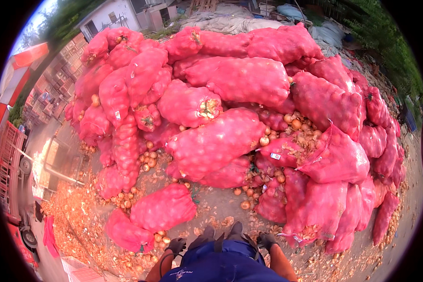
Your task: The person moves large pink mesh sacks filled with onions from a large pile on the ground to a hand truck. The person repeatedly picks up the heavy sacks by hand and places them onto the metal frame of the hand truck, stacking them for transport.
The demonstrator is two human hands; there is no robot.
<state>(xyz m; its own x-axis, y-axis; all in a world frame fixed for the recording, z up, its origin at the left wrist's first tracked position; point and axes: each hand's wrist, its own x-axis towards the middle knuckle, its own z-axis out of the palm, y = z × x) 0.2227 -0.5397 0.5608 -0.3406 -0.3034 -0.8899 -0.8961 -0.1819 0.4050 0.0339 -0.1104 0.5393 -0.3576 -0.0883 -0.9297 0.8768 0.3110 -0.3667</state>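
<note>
My left hand (176,245), in a dark glove, hangs beside my left leg with its fingers loosely apart and nothing visible in it. Nearest to it are a few loose onions (161,238) and two red mesh sacks of onions, a fuller one (163,207) and a smaller one (127,230), lying on the ground. On the other side my right hand (266,240), also gloved, hangs empty with loosely extended fingers. Close to that hand stands a red mesh onion sack (317,207) at the edge of the pile. Neither hand touches a sack.
A high heap of red mesh onion sacks (216,141) rises in front of me. Onion skins (75,207) and loose onions (149,160) litter the ground. At left are a red truck (9,174), stacked crates (56,75) and a pale plastic crate (80,270). A white building (110,19) stands behind.
</note>
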